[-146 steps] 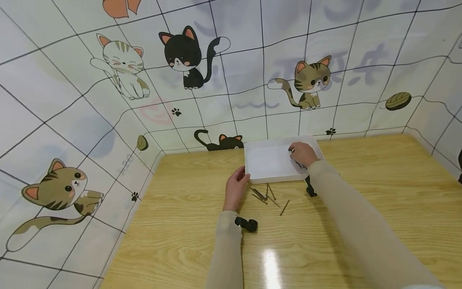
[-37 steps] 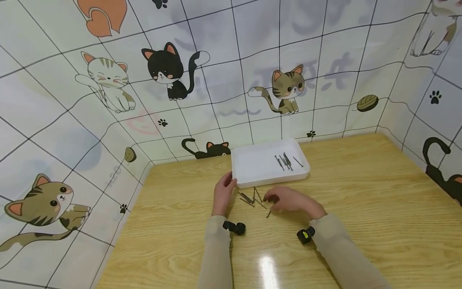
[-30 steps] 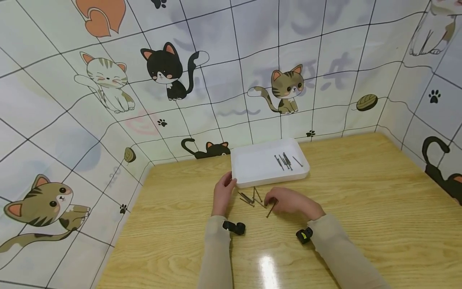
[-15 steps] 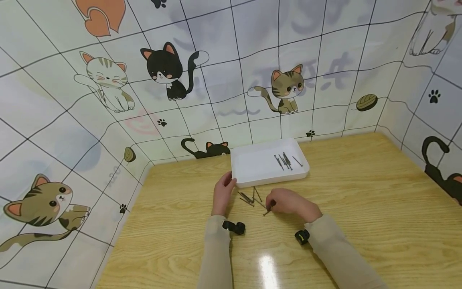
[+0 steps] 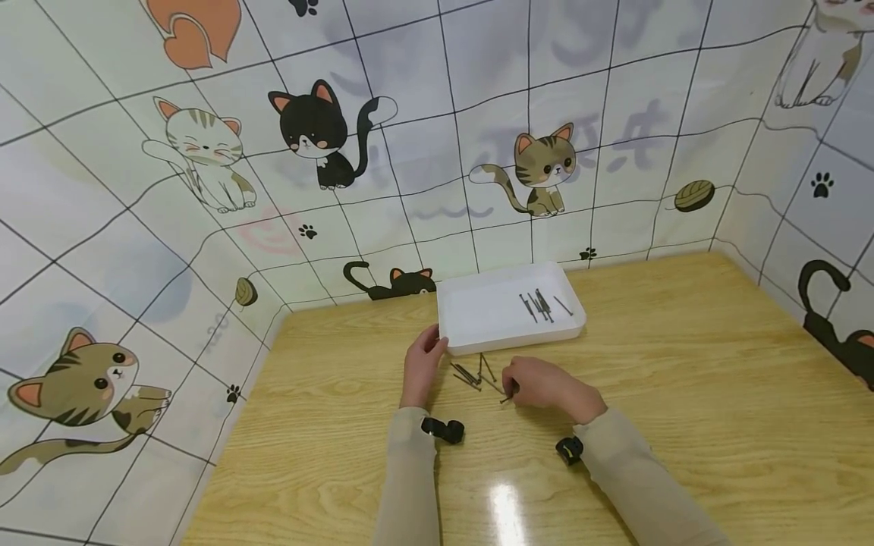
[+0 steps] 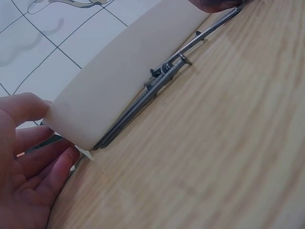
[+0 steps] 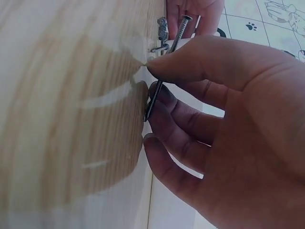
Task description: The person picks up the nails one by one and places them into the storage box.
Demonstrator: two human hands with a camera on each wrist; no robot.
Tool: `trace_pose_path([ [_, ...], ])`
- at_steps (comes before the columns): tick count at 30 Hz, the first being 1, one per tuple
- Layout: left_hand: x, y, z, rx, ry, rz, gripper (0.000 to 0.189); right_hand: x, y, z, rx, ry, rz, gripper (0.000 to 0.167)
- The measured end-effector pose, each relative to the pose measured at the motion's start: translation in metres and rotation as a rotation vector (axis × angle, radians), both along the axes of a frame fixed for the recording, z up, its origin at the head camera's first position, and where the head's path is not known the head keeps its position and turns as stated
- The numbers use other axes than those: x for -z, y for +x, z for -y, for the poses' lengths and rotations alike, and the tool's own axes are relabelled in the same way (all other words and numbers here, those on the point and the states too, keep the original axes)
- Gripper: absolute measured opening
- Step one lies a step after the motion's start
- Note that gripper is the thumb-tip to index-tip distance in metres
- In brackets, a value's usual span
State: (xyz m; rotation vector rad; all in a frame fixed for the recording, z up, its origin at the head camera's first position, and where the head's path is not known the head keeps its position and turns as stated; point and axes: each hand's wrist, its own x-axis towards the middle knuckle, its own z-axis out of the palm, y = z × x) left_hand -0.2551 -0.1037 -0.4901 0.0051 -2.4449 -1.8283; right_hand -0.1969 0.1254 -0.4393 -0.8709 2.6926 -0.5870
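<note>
The right hand pinches one nail, now less visible, seemingly secured; the left hand holds the tray.

free room above the white tray, nails before it

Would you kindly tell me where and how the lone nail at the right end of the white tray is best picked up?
I would pinch the lone nail across the middle of its slim shaft, coming from above. It lies flat in the tray, apart from the other nails, and the raised sides would likely hinder a low approach.
</note>
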Motion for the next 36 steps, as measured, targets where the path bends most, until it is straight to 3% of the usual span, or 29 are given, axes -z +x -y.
trace_pose_path([
  [10,0.000,0.002,0.000,0.001,0.008,0.004,0.042,-0.002,-0.002,-0.011,0.061,-0.116,0.068,0.008],
  [28,-0.002,0.001,0.000,-0.013,0.000,0.022,0.042,0.000,-0.013,-0.012,0.074,-0.176,0.112,0.013],
  [36,-0.001,0.001,0.000,-0.002,0.000,0.010,0.042,0.002,-0.012,-0.011,0.103,-0.267,0.180,0.033],
])
